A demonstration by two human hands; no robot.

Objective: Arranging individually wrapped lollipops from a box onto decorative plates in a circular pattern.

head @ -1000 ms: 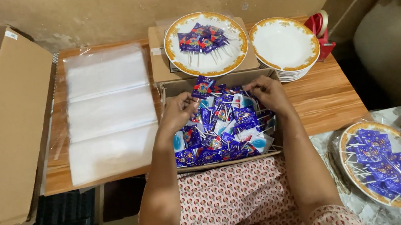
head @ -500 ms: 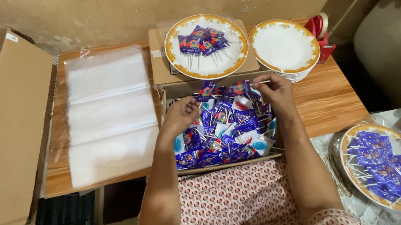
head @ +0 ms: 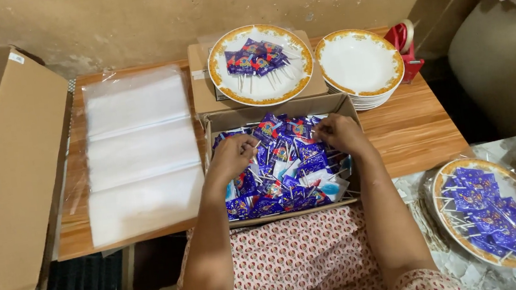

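An open cardboard box (head: 344, 105) sits at the table's near edge, full of several lollipops (head: 293, 173) in blue and purple wrappers with white sticks. My left hand (head: 233, 156) rests in the box's left side, fingers curled on a few lollipops. On the right side, my right hand (head: 338, 133) pinches lollipops near the back wall. Just behind the box, a white plate with a gold rim (head: 233, 87) holds a small bunch of lollipops (head: 254, 58).
A stack of empty gold-rimmed plates (head: 359, 64) stands at the back right beside a red tape dispenser (head: 406, 46). Clear plastic bags (head: 137, 151) lie on the wooden table's left. A large open carton (head: 7, 190) is at far left. A wrapped plate of lollipops (head: 492, 213) lies lower right.
Both hands have drawn closer together and gathered lollipops from the box, fingers curling shut on them. The view shifted slightly.
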